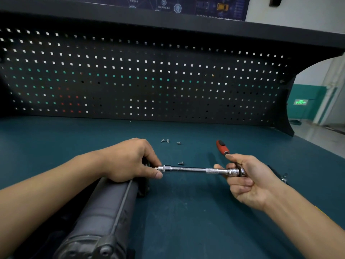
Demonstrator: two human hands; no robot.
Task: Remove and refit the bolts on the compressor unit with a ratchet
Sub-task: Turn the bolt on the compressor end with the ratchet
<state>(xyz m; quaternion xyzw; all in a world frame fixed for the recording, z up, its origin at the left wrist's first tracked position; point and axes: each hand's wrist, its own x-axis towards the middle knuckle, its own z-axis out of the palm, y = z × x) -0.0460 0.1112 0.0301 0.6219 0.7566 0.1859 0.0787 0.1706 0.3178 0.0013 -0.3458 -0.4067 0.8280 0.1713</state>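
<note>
At a workshop bench, we see a person's left hand (130, 159) resting on the far end of the compressor unit (104, 212). Its thumb and forefinger pinch the socket end of a chrome extension bar (188, 169). The bar runs level across the middle of the view to the right hand (248, 181), whose fingers are curled around the head of the ratchet (223, 148). The tool's red-and-black handle sticks out past the thumb, away from the camera.

The compressor unit is a dark grey cylinder lying on its side on the teal surface (186, 217). It reaches from the bottom edge of the view up under the left hand. We cannot tell whether the socket sits on a fastener, because the fingers hide its tip.

Four loose bolts (178, 143) lie on the surface. Three are scattered beyond the hands, two of them close together, and one lies just behind the bar. A small metal object beside the right wrist is too blurred for us to name.

A black pegboard (149, 81) stands behind the bench under a dark shelf. A green lit sign (300, 102) glows on the wall at far right.
</note>
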